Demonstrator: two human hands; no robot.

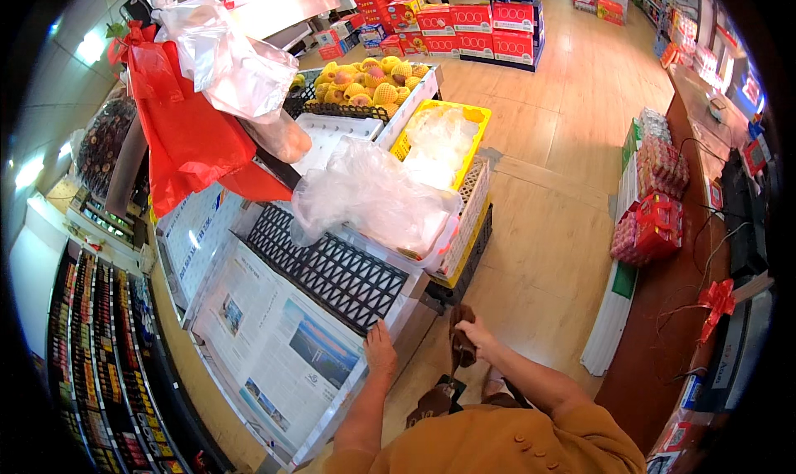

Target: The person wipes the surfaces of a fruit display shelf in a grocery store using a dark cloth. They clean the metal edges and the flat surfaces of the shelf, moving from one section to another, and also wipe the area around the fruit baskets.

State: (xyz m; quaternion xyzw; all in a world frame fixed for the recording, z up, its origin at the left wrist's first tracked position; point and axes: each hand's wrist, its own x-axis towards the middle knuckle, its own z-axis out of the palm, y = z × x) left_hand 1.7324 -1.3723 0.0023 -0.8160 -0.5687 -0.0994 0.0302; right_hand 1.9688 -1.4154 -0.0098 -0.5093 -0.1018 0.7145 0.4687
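Note:
My left hand (380,353) rests on the raised edge of a display stand (336,405), its fingertips by the corner of a black plastic lattice panel (329,262). Printed newspaper (261,331) lines the stand's bed beside that hand. Lower right of the panel, my right hand (480,340) grips a dark brown item (462,325) that looks like cloth or leather; its exact kind is unclear. The brown item hangs above the floor, apart from the stand. A larger brown piece with pale marks (429,407) shows below it, partly behind my orange-brown top.
Thin plastic bags (379,194) lie beyond the lattice. Red bags (180,119) hang at left. Net-wrapped fruit (367,82) fills a crate near a yellow basket (479,116). A counter (671,337) runs along the right, with packaged goods (659,219) beside it.

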